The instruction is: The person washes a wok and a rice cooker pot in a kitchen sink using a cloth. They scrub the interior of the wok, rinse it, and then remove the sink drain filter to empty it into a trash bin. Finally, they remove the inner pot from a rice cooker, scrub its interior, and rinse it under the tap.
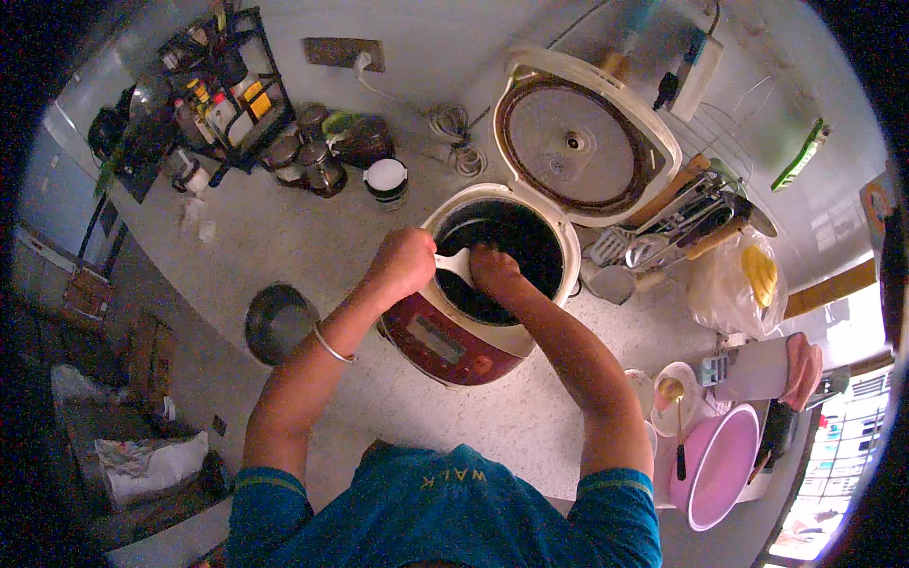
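Note:
A rice cooker [449, 348] with a dark red front panel stands before me, its lid [575, 138] raised. My left hand [405, 263] is closed around the handle of a white rice paddle [454, 265] at the left of the cooker's rim. The paddle's wider end reaches over the dark inner pot [543, 245]. Inside the pot's opening, my right hand [495, 271] is bent against that wider end. Its fingertips are hidden, so I cannot tell whether they grip the paddle. The pot's contents are too dark to make out.
A dark metal bowl [282, 323] sits left of the cooker. Glass jars [321, 167] and a black bottle rack [241, 106] stand behind at left. Kitchen utensils [682, 220] lie at right, near a plastic bag [735, 284], plates [675, 412] and a pink tub [717, 468].

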{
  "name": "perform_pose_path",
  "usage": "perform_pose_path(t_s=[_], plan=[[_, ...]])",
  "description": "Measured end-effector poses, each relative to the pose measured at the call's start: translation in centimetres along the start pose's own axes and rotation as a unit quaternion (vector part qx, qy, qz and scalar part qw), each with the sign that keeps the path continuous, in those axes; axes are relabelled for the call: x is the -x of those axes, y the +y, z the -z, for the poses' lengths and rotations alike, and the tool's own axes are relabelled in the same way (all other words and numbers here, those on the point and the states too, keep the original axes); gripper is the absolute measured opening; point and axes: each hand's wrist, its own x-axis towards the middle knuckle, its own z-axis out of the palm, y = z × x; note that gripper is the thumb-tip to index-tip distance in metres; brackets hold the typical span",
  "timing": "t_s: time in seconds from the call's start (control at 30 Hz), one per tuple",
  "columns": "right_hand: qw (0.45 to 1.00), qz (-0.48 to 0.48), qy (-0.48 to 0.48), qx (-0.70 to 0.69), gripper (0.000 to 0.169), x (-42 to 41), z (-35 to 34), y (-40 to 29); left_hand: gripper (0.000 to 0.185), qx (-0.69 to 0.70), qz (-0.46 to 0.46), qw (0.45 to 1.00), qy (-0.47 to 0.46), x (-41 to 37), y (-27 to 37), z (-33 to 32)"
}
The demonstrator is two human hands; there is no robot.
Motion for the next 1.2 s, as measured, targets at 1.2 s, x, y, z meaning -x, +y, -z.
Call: perform_pose_path(t_s=[1.2], plan=[[0.651,-0.173,0.103,-0.732,0.027,-1.1,1.3,3.3,0.01,0.454,0.097,0.849,-0.253,5.0,2.0,3.7]])
